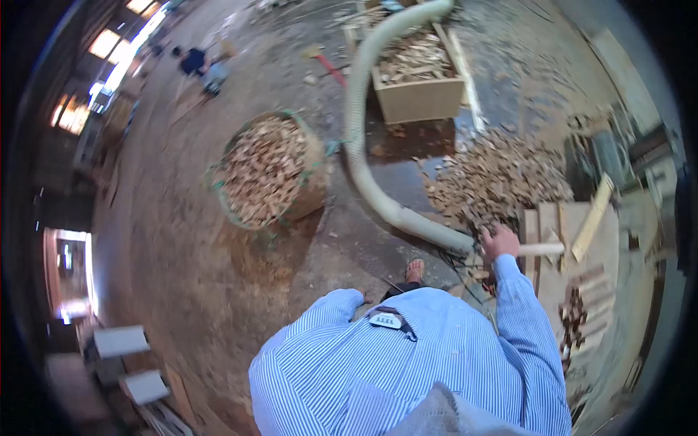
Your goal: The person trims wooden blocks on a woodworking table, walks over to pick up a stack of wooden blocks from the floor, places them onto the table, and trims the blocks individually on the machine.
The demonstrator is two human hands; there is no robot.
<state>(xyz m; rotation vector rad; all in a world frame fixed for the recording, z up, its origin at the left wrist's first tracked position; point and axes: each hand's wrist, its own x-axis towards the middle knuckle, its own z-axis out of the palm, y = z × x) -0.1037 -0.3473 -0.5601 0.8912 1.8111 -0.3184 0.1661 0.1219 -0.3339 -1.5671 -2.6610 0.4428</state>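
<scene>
My right hand (499, 240) reaches forward to the machine table, beside the end of a thick pale ribbed hose (356, 123). Its fingers curl at a small dark part, too blurred to name. To the right of this hand, a pale round bar (541, 248) lies across the wooden boards (578, 236). My left hand (366, 297) hangs low by my body, mostly hidden by the striped sleeve; its fingers are not clear. Just beyond my right hand lies a heap of small wood offcuts (502, 174).
A large round sack (309, 171) full of wood pieces stands left of the hose. Beyond it are a wooden crate (422, 102) of offcuts and a red-handled broom (332, 69). Another person (196, 64) is low down at the far left. A yellowish wood strip (592, 218) lies at the right.
</scene>
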